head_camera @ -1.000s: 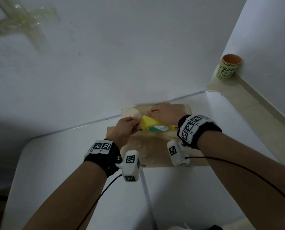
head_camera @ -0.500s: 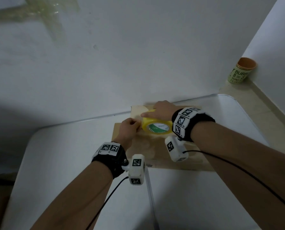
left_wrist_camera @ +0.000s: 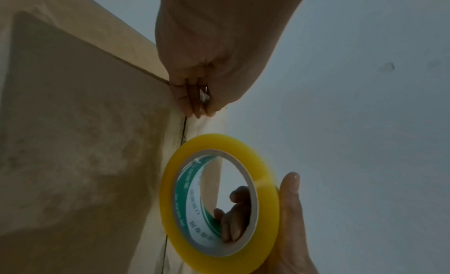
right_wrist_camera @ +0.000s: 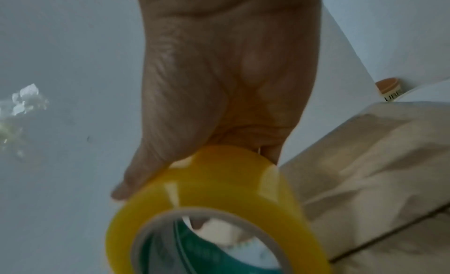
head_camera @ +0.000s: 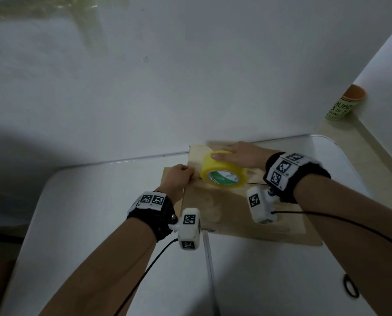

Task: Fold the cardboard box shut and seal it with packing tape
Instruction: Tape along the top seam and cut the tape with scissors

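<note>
A brown cardboard box (head_camera: pixel 213 208) lies on the white table (head_camera: pixel 99 201) against the wall, flaps folded down, with a dark seam running left to right. My left hand (head_camera: pixel 179 176) is at the seam's left end, its fingertips (left_wrist_camera: pixel 192 103) pinching the tape end against the box (left_wrist_camera: pixel 73 124). My right hand (head_camera: pixel 238 155) grips the yellow tape roll (head_camera: pixel 223 171) upright over the seam, thumb on the rim and fingers behind the core. The left wrist view shows the roll (left_wrist_camera: pixel 170 193) just beyond my left fingers. In the right wrist view the right hand (right_wrist_camera: pixel 219 85) covers the roll (right_wrist_camera: pixel 219 184) beside the box (right_wrist_camera: pixel 377 153).
A paper cup (head_camera: pixel 347 103) stands on the floor in the corner at the right. A small black ring (head_camera: pixel 350 288) lies on the table near its front right. The wall rises directly behind the box. Old tape strips (head_camera: pixel 87 19) stick to the wall at upper left.
My right hand has drawn the roll a little to the right along the seam, away from my left hand, and tipped it more upright. The left hand stays at the left end.
</note>
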`<state>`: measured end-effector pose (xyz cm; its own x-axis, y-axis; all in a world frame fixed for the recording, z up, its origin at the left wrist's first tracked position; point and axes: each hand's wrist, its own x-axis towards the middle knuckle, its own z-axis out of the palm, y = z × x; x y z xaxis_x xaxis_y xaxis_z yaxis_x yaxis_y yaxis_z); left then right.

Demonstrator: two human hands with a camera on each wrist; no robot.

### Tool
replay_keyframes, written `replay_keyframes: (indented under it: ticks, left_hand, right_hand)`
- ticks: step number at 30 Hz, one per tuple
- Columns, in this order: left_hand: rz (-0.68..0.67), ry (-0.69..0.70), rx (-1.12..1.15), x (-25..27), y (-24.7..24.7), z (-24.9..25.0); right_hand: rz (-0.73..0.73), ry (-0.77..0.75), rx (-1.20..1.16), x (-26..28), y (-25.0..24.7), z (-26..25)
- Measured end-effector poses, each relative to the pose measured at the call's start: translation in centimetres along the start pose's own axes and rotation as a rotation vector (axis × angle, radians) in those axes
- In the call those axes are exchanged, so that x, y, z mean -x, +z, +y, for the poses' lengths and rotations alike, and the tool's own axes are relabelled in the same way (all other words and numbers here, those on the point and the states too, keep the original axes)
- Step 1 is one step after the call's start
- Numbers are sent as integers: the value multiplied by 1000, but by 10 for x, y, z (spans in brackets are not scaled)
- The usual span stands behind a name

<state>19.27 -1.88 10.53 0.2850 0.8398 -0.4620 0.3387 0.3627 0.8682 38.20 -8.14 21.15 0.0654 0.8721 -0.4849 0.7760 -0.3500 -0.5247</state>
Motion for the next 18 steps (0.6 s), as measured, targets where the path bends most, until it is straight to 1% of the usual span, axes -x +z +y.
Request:
replay_keyframes:
  ticks: [2, 4, 7, 11, 13, 14, 16, 18]
  left_hand:
    - [12, -26, 91, -1, -5, 1]
    - [27, 5, 126, 0, -10, 4]
    - [35, 76, 76, 3, -22, 8]
    - [137, 103, 124, 0, -58, 10]
    - [113, 92, 100, -2, -70, 7]
    - [84, 64, 88, -2, -71, 4]
    - [19, 3, 83, -2, -67, -3]
    - [-6, -31, 97, -5, -62, -11]
  right_hand:
    - [78, 8, -53, -4, 12, 0]
    - [109, -27, -55, -10, 22, -7]
    - [89, -45, 18, -8, 25, -19]
    - [81, -39, 125, -11, 27, -28]
    - [67, -51, 192, -16, 27, -36]
    - [55, -46, 218, -19, 26, -40]
    - [46, -38, 257, -23, 24, -44]
    - [59, -26, 284, -25, 26, -44]
